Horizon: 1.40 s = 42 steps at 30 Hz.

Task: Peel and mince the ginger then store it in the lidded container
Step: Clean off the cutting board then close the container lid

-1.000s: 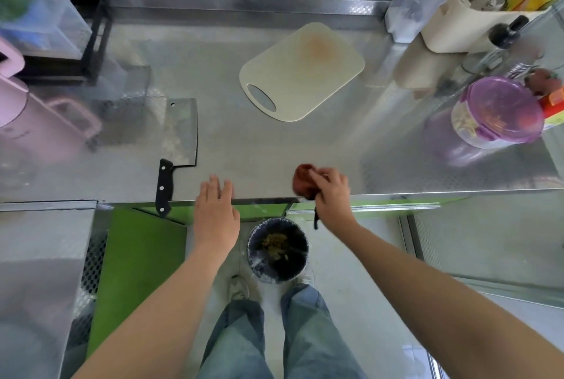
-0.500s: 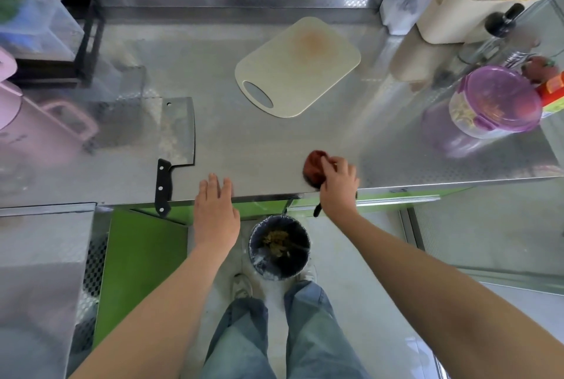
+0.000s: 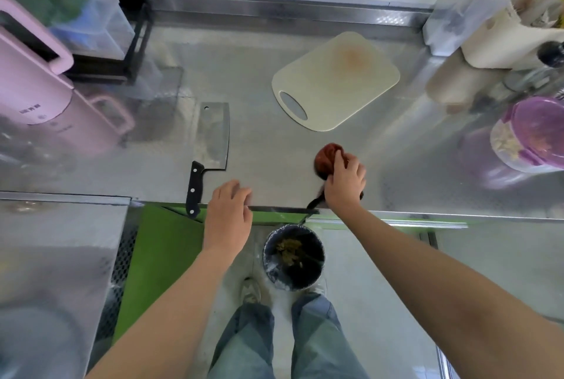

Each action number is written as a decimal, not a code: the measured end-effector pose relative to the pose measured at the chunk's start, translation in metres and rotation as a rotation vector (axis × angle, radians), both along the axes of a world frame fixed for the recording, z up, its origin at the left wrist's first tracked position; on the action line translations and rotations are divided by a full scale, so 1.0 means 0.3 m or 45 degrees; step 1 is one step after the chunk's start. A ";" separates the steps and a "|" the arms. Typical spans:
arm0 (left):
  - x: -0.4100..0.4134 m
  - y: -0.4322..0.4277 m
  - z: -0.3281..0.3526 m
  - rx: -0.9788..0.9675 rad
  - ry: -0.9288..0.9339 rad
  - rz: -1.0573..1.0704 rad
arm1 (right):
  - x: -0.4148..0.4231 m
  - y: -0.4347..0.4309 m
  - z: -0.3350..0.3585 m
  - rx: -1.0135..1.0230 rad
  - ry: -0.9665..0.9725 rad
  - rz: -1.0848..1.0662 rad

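My right hand (image 3: 345, 183) grips a dark red cloth (image 3: 326, 159) and presses it on the steel counter near the front edge. My left hand (image 3: 228, 214) hovers at the counter's edge with relaxed fingers, holding nothing. A cleaver (image 3: 210, 146) with a black handle lies flat to the left of both hands. The cream cutting board (image 3: 335, 79) lies bare further back. At the right stands a clear container with a purple lid (image 3: 531, 134), with pale minced bits showing inside.
A pink appliance (image 3: 33, 82) and a black rack with clear boxes (image 3: 100, 30) stand at the back left. Jars and a cream holder (image 3: 500, 36) crowd the back right. A waste bin with peelings (image 3: 293, 256) sits on the floor below the counter edge, between my feet.
My right hand has slid the red cloth away from the counter's edge, further onto the counter. My left hand has stayed at the edge.
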State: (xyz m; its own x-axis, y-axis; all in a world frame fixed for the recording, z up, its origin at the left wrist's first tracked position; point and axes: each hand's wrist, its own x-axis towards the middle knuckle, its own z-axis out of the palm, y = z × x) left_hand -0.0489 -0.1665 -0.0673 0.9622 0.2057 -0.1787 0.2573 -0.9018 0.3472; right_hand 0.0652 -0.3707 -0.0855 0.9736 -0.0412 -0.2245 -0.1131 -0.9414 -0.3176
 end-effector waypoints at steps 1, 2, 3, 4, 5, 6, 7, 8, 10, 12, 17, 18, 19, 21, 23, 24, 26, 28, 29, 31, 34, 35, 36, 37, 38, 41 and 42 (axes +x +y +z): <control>0.000 0.018 0.004 0.045 -0.052 0.062 | -0.022 0.034 -0.006 0.034 -0.024 0.132; 0.001 0.035 0.005 0.103 -0.085 0.141 | -0.046 0.069 -0.011 0.101 -0.027 0.288; 0.003 0.051 0.006 0.160 -0.096 0.237 | -0.071 0.100 -0.014 0.183 -0.008 0.449; 0.007 0.068 0.009 0.206 -0.091 0.343 | -0.087 0.121 -0.014 0.270 0.038 0.593; 0.013 0.083 0.016 0.232 -0.068 0.445 | -0.091 0.133 -0.012 0.363 0.094 0.693; 0.018 0.096 0.023 0.237 -0.020 0.524 | -0.084 0.136 -0.007 0.455 0.139 0.732; 0.024 0.110 0.027 0.225 0.038 0.575 | -0.065 0.135 -0.007 0.528 0.139 0.713; 0.031 0.124 0.031 0.201 0.091 0.600 | -0.036 0.131 -0.007 0.578 0.105 0.643; 0.040 0.150 0.035 0.140 0.148 0.609 | 0.036 0.121 -0.007 0.534 -0.027 0.415; 0.044 0.173 0.026 0.073 0.158 0.611 | 0.084 0.118 0.001 0.352 -0.091 0.232; 0.048 0.205 0.010 0.004 0.078 0.617 | 0.043 0.179 0.001 0.415 0.112 0.614; 0.049 0.215 0.010 -0.003 0.045 0.644 | 0.049 0.195 0.005 0.493 0.158 0.675; 0.046 0.227 0.009 0.000 0.027 0.660 | 0.066 0.213 0.006 0.529 0.150 0.662; 0.036 0.255 0.000 0.059 0.051 0.661 | 0.112 0.258 0.010 0.498 0.034 0.459; 0.020 0.281 -0.008 0.124 0.120 0.670 | 0.128 0.318 0.013 0.333 0.013 0.356; 0.014 0.290 -0.009 0.126 0.144 0.693 | 0.121 0.350 0.011 0.234 0.038 0.397; 0.003 0.299 -0.007 0.098 0.180 0.753 | 0.086 0.404 -0.001 0.143 0.070 0.606; 0.001 0.304 -0.001 0.053 0.194 0.813 | 0.037 0.436 -0.012 0.246 0.061 0.870; 0.001 0.304 0.000 0.038 0.178 0.832 | 0.011 0.444 -0.020 0.323 0.068 0.973; 0.003 0.307 0.001 -0.033 0.112 0.867 | -0.026 0.446 -0.028 0.407 0.126 1.139; 0.002 0.311 0.005 -0.178 0.018 0.912 | -0.038 0.411 -0.005 0.384 0.277 1.367; -0.003 0.312 0.005 -0.187 -0.002 0.901 | -0.030 0.392 0.008 0.371 0.316 1.404; -0.008 0.313 0.003 -0.176 -0.018 0.878 | -0.017 0.373 0.026 0.370 0.347 1.391; -0.011 0.315 0.001 -0.158 -0.024 0.857 | 0.002 0.357 0.036 0.393 0.369 1.316; -0.014 0.318 0.000 -0.142 -0.020 0.844 | 0.024 0.345 0.046 0.457 0.370 1.187; -0.014 0.315 0.005 -0.078 0.020 0.816 | 0.076 0.349 0.041 0.601 0.113 0.867; -0.014 0.310 0.008 -0.034 0.025 0.799 | 0.076 0.362 0.027 0.583 0.063 0.858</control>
